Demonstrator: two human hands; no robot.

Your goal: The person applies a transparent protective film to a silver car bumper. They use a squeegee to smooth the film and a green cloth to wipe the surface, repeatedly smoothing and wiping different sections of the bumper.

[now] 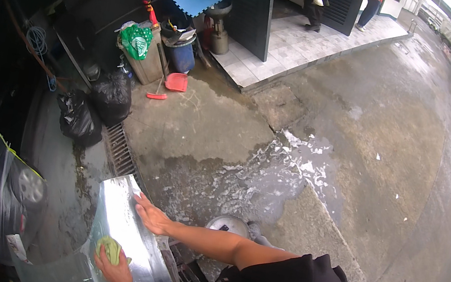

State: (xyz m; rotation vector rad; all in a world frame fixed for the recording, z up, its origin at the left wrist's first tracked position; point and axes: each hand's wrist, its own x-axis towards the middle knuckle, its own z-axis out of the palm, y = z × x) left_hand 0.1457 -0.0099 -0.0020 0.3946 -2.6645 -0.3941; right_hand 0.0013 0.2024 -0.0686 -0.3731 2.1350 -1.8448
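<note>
Fingers of left hand (pixel 114 271) curl in a grip; right hand (pixel 153 217) lies flat, finger spacing unclear. Wet concrete ground (pixel 206 185) ahead. Shiny silver panel (pixel 127 220) beneath both hands. 2 black bags (pixel 111 98) beside drain grate (pixel 120 148). Red dustpan (pixel 176 82) beyond. Yellow-green sponge or cloth (pixel 109 248) clasped, against panel.

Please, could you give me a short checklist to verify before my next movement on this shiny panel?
1. Left hand has the yellow-green pad: ok, pressed against the shiny panel.
2. Right hand rests on the panel: ok, spread near its far end.
3. Panel firmly supported: cannot tell, its underside is hidden.
4. Floor dry around the panel: not ok, wet with whitish patches.
5. Red dustpan away from the panel: ok, it lies apart.
</note>
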